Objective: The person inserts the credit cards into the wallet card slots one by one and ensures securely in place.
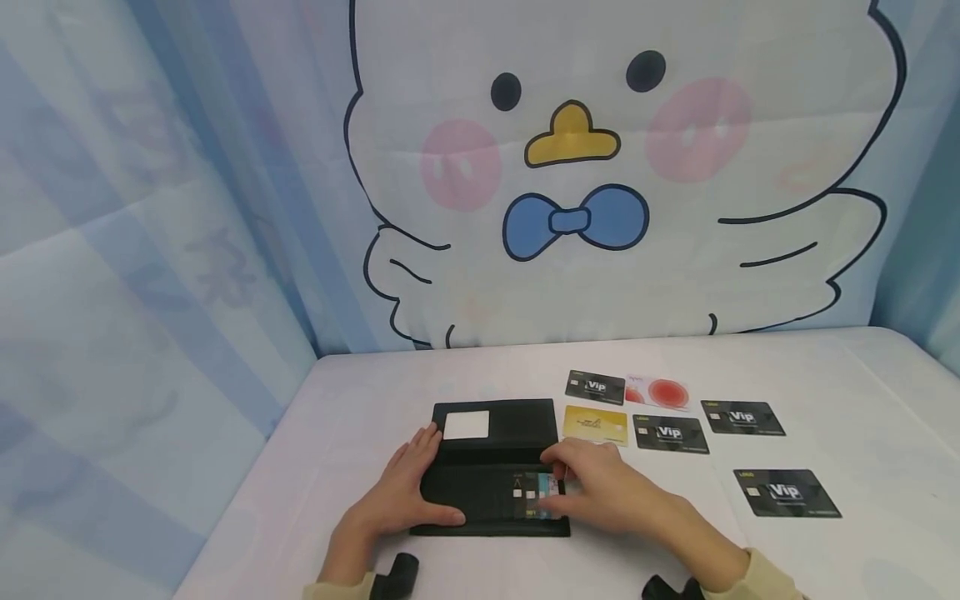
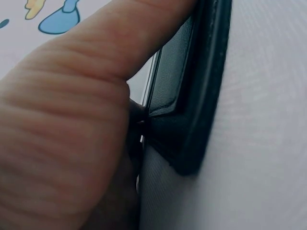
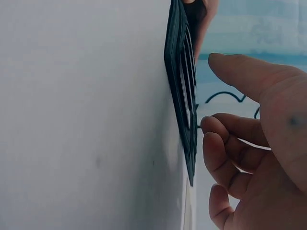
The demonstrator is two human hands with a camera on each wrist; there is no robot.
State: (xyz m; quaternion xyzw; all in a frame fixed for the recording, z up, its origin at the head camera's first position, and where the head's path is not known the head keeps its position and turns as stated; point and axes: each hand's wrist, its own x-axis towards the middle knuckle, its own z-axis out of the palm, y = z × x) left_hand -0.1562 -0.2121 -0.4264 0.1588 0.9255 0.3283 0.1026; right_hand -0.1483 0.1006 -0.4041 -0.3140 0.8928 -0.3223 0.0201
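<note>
A black bifold wallet point(image 1: 480, 485) lies opened out on the table, a white rectangle point(image 1: 467, 425) showing in its far half. Several overlapping cards point(image 1: 531, 493) sit in slots at the right end of its near half. My left hand point(image 1: 405, 487) rests on the wallet's left side, fingers spread and thumb straight along the near half. In the left wrist view, that thumb lies across the wallet's edge point(image 2: 201, 110). At the right edge is my right hand point(image 1: 603, 487), fingers loosely bent. The right wrist view shows its thumb and fingers apart with nothing between them.
Right of the wallet lie several loose cards: black VIP cards point(image 1: 671, 434), a gold card point(image 1: 596, 424) and a white card with red circles point(image 1: 657, 392). One black card point(image 1: 787, 492) lies nearer the front. A cartoon-printed curtain point(image 1: 570, 300) hangs behind the white table point(image 1: 300, 483).
</note>
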